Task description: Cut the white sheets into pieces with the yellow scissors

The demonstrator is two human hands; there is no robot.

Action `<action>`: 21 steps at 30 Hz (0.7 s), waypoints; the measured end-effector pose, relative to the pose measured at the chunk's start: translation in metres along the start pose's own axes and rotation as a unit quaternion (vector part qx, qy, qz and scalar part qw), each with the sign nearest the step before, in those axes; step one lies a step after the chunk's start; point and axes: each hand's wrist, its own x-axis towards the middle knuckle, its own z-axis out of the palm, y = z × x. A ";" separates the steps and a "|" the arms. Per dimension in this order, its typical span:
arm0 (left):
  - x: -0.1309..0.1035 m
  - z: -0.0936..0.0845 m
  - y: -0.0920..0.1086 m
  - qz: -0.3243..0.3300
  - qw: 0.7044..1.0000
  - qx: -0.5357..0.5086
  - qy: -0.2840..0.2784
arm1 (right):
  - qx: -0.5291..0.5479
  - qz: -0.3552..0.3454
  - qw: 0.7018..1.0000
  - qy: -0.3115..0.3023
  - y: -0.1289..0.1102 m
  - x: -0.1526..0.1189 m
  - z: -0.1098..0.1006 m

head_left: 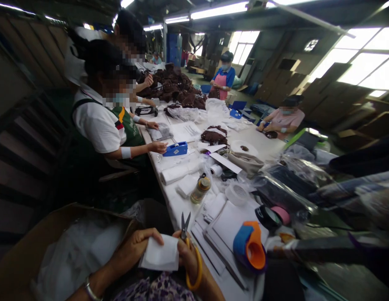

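A small white square piece (160, 253), which looks like paper or a flat pouch, is held up over my lap. My left hand (131, 250) is closed on its left side, thumb and fingers pinching it. At its right edge, my right hand (188, 257) touches the piece while gripping yellow-handled scissors (184, 225). The blades point up and away, slightly apart. Part of the right hand's grip is hidden behind the white piece. Close by on the table lie stacked white sheets (217, 221) and an orange and blue tape dispenser (250, 246).
To the left stands a cardboard box (69, 211) with translucent plastic in it. A glass jar (200, 190), tape rolls (237, 194) and plastic-wrapped goods (285, 188) crowd the table. Beyond, a co-worker's hand (157, 147) is at a blue tape dispenser (175, 149); brown garments (178, 83) are heaped behind.
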 end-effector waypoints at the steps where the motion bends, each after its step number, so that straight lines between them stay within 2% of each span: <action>1: 0.000 0.001 0.001 0.012 0.999 0.031 0.000 | -0.031 -0.019 0.999 0.008 0.003 0.001 -0.001; 4: 0.002 0.004 0.004 0.038 0.996 0.076 -0.006 | -0.069 -0.062 0.996 0.016 0.010 0.006 -0.003; 6: 0.003 0.007 0.006 0.024 0.999 0.038 -0.001 | -0.071 -0.070 0.995 0.022 0.012 0.008 -0.003; 9: -0.001 0.013 0.007 0.003 0.993 -0.112 0.041 | -0.076 -0.064 0.994 0.047 0.009 0.011 -0.001; 11: -0.007 0.020 0.004 -0.001 0.971 -0.232 0.063 | -0.079 -0.068 0.991 0.080 0.005 0.013 0.002; 13: -0.013 0.029 -0.002 0.004 0.950 -0.305 0.072 | -0.090 -0.079 0.986 0.115 0.003 0.015 0.007; 16: -0.013 0.042 -0.014 0.044 0.947 -0.299 0.112 | -0.102 -0.090 0.978 0.157 0.005 0.020 0.015; 19: -0.001 0.050 -0.023 0.100 0.941 -0.251 0.201 | -0.100 -0.101 0.973 0.181 0.011 0.027 0.023; 21: 0.008 0.052 -0.024 0.098 0.941 -0.219 0.241 | -0.101 -0.111 0.969 0.195 0.014 0.030 0.028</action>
